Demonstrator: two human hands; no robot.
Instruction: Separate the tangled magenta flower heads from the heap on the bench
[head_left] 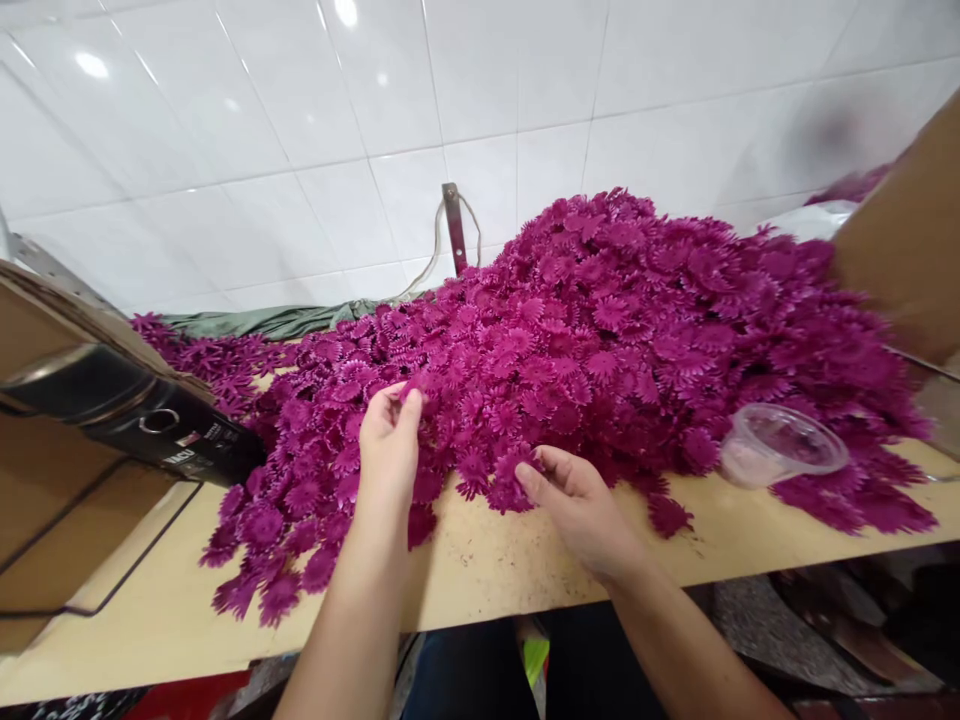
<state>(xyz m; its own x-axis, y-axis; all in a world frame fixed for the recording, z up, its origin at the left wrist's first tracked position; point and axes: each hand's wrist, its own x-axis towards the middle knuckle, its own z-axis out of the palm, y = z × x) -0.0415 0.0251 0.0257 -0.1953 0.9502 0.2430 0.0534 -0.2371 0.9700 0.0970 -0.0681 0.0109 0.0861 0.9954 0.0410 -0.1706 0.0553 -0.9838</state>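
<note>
A big heap of magenta artificial flower heads (600, 320) covers the wooden tabletop (480, 570). My left hand (388, 445) reaches into the near side of the heap, its thumb and fingers pinched on one flower head at the top. My right hand (574, 505) lies lower at the heap's front edge, fingers curled under a few flower heads. Both forearms come up from the bottom of the view.
A clear plastic cup (780, 445) lies on its side in the flowers at the right. A black device (135, 415) rests on cardboard (45, 500) at the left. A cardboard box (907, 240) stands at the far right. White tiled wall (375, 120) behind.
</note>
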